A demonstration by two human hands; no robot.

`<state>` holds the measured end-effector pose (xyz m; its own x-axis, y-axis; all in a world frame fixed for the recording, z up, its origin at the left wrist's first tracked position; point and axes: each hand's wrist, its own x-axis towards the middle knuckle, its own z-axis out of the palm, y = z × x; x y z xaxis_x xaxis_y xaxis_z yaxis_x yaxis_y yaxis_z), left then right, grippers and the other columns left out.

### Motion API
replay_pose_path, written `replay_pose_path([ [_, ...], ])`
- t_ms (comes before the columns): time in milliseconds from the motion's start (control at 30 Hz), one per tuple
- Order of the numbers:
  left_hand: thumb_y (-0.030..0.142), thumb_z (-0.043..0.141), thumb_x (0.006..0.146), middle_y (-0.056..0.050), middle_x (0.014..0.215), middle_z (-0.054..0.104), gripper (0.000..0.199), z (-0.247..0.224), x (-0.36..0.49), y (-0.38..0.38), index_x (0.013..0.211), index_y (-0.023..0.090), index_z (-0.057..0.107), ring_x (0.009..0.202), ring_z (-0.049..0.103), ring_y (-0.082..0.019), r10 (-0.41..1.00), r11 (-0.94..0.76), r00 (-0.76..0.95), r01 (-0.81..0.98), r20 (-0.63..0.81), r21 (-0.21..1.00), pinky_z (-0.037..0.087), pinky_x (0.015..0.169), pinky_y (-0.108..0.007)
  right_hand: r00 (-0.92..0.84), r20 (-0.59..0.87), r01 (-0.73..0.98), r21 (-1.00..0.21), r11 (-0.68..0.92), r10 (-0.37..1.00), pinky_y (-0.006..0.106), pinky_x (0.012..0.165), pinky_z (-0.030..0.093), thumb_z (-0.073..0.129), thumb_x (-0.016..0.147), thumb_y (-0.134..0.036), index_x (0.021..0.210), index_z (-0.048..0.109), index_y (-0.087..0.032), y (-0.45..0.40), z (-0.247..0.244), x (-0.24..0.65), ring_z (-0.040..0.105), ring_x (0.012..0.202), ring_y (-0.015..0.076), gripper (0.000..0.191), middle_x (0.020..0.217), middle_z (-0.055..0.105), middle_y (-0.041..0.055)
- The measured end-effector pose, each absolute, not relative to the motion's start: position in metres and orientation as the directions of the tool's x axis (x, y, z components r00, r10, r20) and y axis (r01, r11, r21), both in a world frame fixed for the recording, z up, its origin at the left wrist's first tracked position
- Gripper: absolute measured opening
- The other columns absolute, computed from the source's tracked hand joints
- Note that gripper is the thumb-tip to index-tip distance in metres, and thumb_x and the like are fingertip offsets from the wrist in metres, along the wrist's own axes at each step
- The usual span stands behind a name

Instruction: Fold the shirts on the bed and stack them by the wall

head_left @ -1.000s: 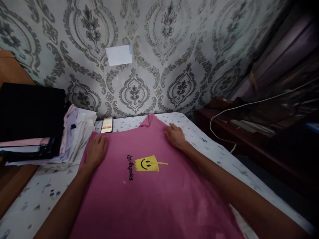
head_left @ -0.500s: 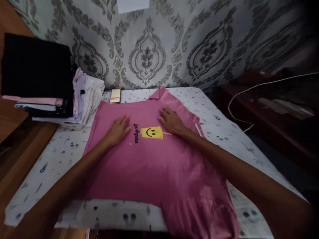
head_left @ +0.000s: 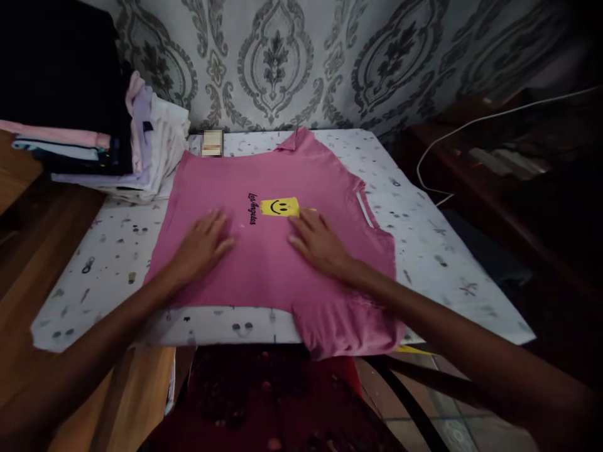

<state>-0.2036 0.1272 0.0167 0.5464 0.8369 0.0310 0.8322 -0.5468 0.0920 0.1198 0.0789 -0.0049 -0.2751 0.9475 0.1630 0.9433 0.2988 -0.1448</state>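
A pink T-shirt [head_left: 264, 267] lies spread out sideways, its neckline to the right and its hem to the left. It bears a yellow smiling cup print and the words "Los Angeles". My left hand [head_left: 200, 246] rests flat on the shirt near the hem, fingers apart and slightly blurred. Just below the cup print, my right hand [head_left: 320, 243] also lies flat on the fabric, fingers stretched out. The near sleeve [head_left: 348, 329] is wrinkled and reaches over the front edge of the white patterned cloth [head_left: 447, 285] under the shirt.
A stack of folded clothes [head_left: 157, 135], black on top, stands at the left back. A small pale box-like item [head_left: 212, 143], pixelated, sits by the patterned wall [head_left: 276, 56]. At the right, a white cable [head_left: 475, 119] runs across dark furniture. Wooden furniture [head_left: 108, 402] shows at lower left.
The view has tilted down, bringing my lap and the floor in sight. Both hands have slid over the shirt toward me, and the near sleeve is drawn out less far at the front.
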Motion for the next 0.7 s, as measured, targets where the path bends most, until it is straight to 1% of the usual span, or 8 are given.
replay_pose_path([
  [67, 0.056, 0.027, 0.102, -0.011, 0.166, 0.025, 0.065, 0.013, -0.201, 0.099, 0.157, 0.02, 0.028, 0.154, 0.021, -0.026, 0.79, -0.611, 0.612, 0.787, 0.009, 0.091, 0.019, 0.123, -0.048, -0.364, 0.138, 0.914, -0.137, 0.382, 0.921, 0.054, 0.12, 0.025, 0.028, 0.104, -0.049, 0.15, 0.042, -0.018, 0.046, -0.006, 0.104, 0.025, 0.151, 0.0284, 0.057, 0.161, 0.034, 0.0165],
  [133, 0.056, 0.027, 0.102, -0.009, 0.166, 0.026, 0.063, 0.009, -0.215, 0.078, 0.156, 0.024, 0.029, 0.153, 0.022, -0.026, 0.791, -0.611, 0.612, 0.789, 0.012, 0.065, 0.016, 0.124, -0.05, -0.393, 0.136, 0.903, -0.126, 0.41, 0.909, 0.053, 0.121, 0.024, 0.028, 0.105, -0.049, 0.152, 0.04, -0.02, 0.017, -0.009, 0.109, 0.024, 0.152, 0.0263, 0.057, 0.162, 0.033, 0.0152],
  [300, 0.057, 0.027, 0.102, -0.007, 0.166, 0.027, 0.064, 0.005, -0.271, 0.056, 0.157, 0.025, 0.027, 0.154, 0.02, -0.027, 0.837, -0.545, 0.544, 0.839, 0.057, -0.006, 0.015, 0.123, -0.052, -0.364, 0.174, 0.92, -0.086, 0.382, 0.915, 0.054, 0.12, 0.026, 0.031, 0.104, -0.049, 0.156, 0.031, -0.025, -0.036, -0.014, 0.152, 0.027, 0.151, 0.0255, 0.057, 0.163, 0.032, 0.0128],
  [433, 0.053, 0.025, 0.102, -0.008, 0.167, 0.024, 0.062, 0.002, -0.294, 0.048, 0.158, 0.025, 0.027, 0.154, 0.021, -0.027, 0.839, -0.535, 0.539, 0.842, 0.077, -0.063, 0.02, 0.121, -0.052, -0.324, 0.183, 0.937, -0.072, 0.341, 0.928, 0.054, 0.12, 0.028, 0.039, 0.102, -0.048, 0.158, 0.025, -0.03, -0.067, -0.012, 0.168, 0.028, 0.151, 0.0251, 0.06, 0.162, 0.034, 0.009],
  [533, 0.048, 0.025, 0.102, -0.008, 0.166, 0.027, 0.061, -0.003, -0.302, 0.044, 0.158, 0.025, 0.026, 0.153, 0.023, -0.027, 0.846, -0.522, 0.527, 0.849, 0.08, -0.081, 0.024, 0.119, -0.053, -0.295, 0.201, 0.944, -0.088, 0.318, 0.934, 0.056, 0.119, 0.03, 0.043, 0.1, -0.045, 0.158, 0.028, -0.029, -0.085, -0.01, 0.173, 0.029, 0.15, 0.0256, 0.061, 0.159, 0.04, 0.0083],
  [600, 0.045, 0.025, 0.101, -0.008, 0.164, 0.031, 0.059, -0.008, -0.307, 0.043, 0.158, 0.026, 0.029, 0.152, 0.025, -0.027, 0.853, -0.508, 0.515, 0.857, 0.089, -0.086, 0.027, 0.117, -0.052, -0.28, 0.212, 0.945, -0.109, 0.307, 0.936, 0.057, 0.118, 0.032, 0.047, 0.099, -0.042, 0.155, 0.034, -0.032, -0.094, -0.009, 0.177, 0.032, 0.149, 0.026, 0.058, 0.157, 0.044, 0.0076],
  [700, 0.043, 0.026, 0.1, -0.008, 0.162, 0.036, 0.059, -0.013, -0.315, 0.046, 0.155, 0.026, 0.036, 0.15, 0.031, -0.028, 0.864, -0.489, 0.495, 0.869, 0.094, -0.078, 0.034, 0.114, -0.053, -0.241, 0.243, 0.952, -0.129, 0.278, 0.939, 0.058, 0.114, 0.037, 0.052, 0.096, -0.044, 0.148, 0.046, -0.034, -0.1, -0.004, 0.188, 0.043, 0.143, 0.0279, 0.053, 0.151, 0.052, 0.0079],
])
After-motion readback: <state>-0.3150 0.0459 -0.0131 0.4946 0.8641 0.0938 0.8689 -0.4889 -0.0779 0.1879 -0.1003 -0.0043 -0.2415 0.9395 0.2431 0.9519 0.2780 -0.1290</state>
